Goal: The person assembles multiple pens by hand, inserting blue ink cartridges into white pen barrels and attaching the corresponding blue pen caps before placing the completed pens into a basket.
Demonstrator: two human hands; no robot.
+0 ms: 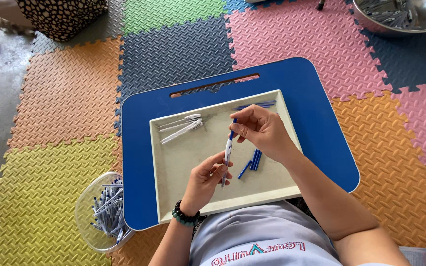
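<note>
A: What is seen at the far left?

B: A clear plastic tub (105,213), filled with blue and white pen parts, is set on the foam mat (50,93) just beside the blue lap desk (316,123), likely kept there so that it can be reached without leaning.

A: And on the desk?

B: A shallow cream tray (183,162) is laid on it, its raised rim presumably keeping loose pieces from rolling off. Three white pen barrels (181,127) are gathered in its upper left corner.

A: How is the pen held?

B: The white pen (228,153) is held upright over the middle of the tray. Its lower end is pinched by the left hand (205,180), which is closed around it as a steady base. A blue piece at its upper end is gripped by the fingertips of the right hand (260,130), so that both ends are controlled in line.

A: What lies to the right?

B: Short blue refills (253,161) are left below the right hand; more blue sticks (255,105) lie by the top rim. A steel bowl (400,17) is seen at the upper right, its contents possibly more pen parts, though that cannot be told for certain.
</note>
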